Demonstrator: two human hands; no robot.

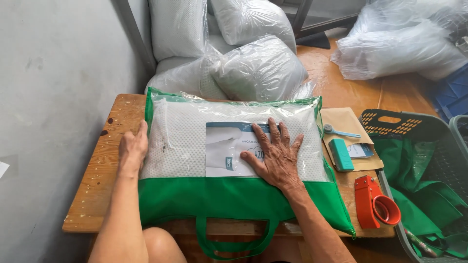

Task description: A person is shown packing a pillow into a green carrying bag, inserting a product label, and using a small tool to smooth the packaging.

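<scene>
- pillow bag [234,160] (clear front, green trim) lies flat on the wooden worktop [97,170]
- right hand [275,156] spread flat on the paper insert, left hand [132,151] open against the bag's left edge, no grip on anything
- imo press evenly w/ both palms so the air goes out
- tape dispenser [373,202] sits to the right

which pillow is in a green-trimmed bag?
The pillow on the table under both hands; the ones piled behind it are in plain clear plastic.
</scene>
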